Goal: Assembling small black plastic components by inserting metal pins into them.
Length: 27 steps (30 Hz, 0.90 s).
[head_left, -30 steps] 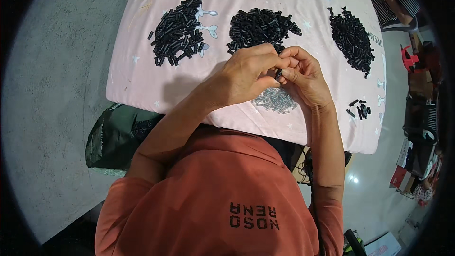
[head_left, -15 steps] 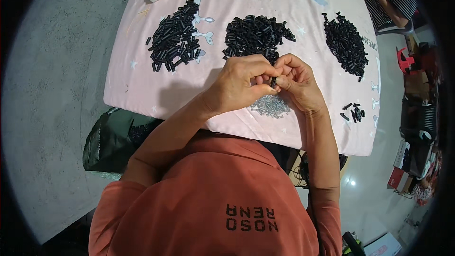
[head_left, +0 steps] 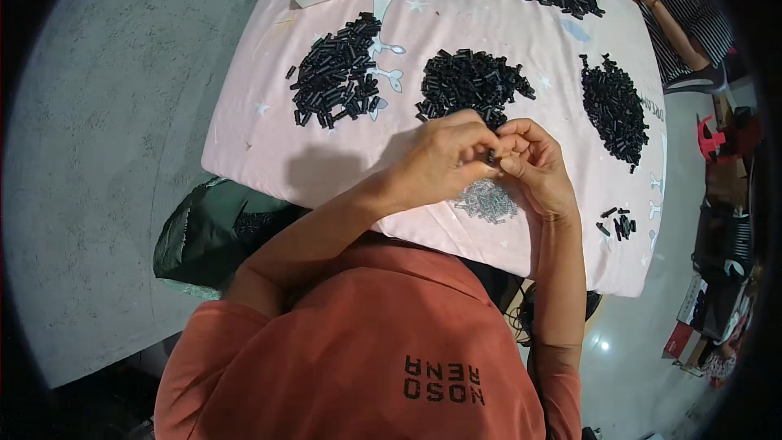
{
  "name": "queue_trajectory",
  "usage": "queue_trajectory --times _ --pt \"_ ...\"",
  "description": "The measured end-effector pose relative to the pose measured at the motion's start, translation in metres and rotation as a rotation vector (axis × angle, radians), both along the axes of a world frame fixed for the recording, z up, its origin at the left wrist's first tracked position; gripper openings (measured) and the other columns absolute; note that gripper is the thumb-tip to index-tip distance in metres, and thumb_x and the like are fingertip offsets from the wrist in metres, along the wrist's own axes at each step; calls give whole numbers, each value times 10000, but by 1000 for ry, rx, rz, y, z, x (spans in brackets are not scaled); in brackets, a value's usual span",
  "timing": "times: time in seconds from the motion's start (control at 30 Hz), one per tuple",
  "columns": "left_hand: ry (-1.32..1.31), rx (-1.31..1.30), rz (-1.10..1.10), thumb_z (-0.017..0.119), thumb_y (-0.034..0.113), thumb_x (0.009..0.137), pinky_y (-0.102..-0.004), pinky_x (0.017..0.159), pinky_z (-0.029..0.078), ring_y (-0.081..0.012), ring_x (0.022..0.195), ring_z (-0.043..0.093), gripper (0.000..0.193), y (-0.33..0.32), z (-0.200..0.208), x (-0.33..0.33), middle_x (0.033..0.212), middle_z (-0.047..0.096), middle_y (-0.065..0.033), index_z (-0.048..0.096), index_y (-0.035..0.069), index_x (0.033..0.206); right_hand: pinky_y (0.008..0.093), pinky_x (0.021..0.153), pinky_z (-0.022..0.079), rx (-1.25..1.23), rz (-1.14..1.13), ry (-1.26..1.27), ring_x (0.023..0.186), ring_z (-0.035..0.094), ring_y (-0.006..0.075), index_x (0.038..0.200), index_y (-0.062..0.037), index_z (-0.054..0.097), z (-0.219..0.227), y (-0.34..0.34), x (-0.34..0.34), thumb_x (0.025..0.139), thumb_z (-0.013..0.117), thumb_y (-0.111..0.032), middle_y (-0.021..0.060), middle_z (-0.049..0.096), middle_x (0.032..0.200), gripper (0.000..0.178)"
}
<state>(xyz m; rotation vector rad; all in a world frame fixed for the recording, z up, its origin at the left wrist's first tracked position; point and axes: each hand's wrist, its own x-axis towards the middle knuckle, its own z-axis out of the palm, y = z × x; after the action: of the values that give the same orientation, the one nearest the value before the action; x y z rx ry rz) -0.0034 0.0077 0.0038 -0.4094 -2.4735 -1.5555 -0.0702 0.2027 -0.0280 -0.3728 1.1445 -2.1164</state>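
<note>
Small black piece point(head_left: 491, 156) partly finger-hidden, pinched in left hand point(head_left: 440, 160), right hand point(head_left: 539, 169) curled against it, grip unclear, silvery pieces point(head_left: 489, 202) below too fine to resolve, pink-clothed counter point(head_left: 261, 65), rough grey surface point(head_left: 122, 155) leftward.

L hand point(head_left: 440, 161) & R hand point(head_left: 542, 178) close tog., fingers point(head_left: 529, 132) bent inward; L forearm point(head_left: 322, 232) slants up to R, R forearm point(head_left: 562, 277) nearly vert.

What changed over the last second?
Mainly the view: the pink cloth and its piles of black pieces now sit lower and further right. No pickup or release visible. Left hand still pinches a small black piece, right hand close beside it, by the clear pile.
</note>
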Motion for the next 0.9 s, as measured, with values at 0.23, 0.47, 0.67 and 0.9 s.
queue_trajectory --times 0.23,0.47,0.67,0.9 --pt "209 -492 355 754 56 728 -405 789 466 -288 868 597 276 -83 -28 12 929 621 -87 677 45 994 227 703 518 59 -116 61 767 638 128 1147 9 601 -3 2 -10 921 679 -24 102 704 953 241" --pt "255 -618 596 712 67 724 -429 834 374 -288 959 549 296 -96 -23 12 977 612 -67 683 71 1018 221 692 507 119 -281 87 739 626 105 1097 2 629 -3 3 -13 950 643 -29 80 693 900 151" --pt "215 -358 223 688 1 798 -399 818 427 -281 890 584 117 -53 -30 0 893 613 -74 668 63 895 219 681 495 239 -410 189 727 616 95 1073 1 640 -6 2 -14 961 643 -49 54 682 856 123" --pt "173 -448 213 709 -1 789 -402 840 412 -281 953 586 205 -19 -22 -18 945 618 -66 678 63 981 216 680 491 324 -450 225 737 618 91 1069 7 634 -10 2 -15 976 615 -38 49 679 864 104"
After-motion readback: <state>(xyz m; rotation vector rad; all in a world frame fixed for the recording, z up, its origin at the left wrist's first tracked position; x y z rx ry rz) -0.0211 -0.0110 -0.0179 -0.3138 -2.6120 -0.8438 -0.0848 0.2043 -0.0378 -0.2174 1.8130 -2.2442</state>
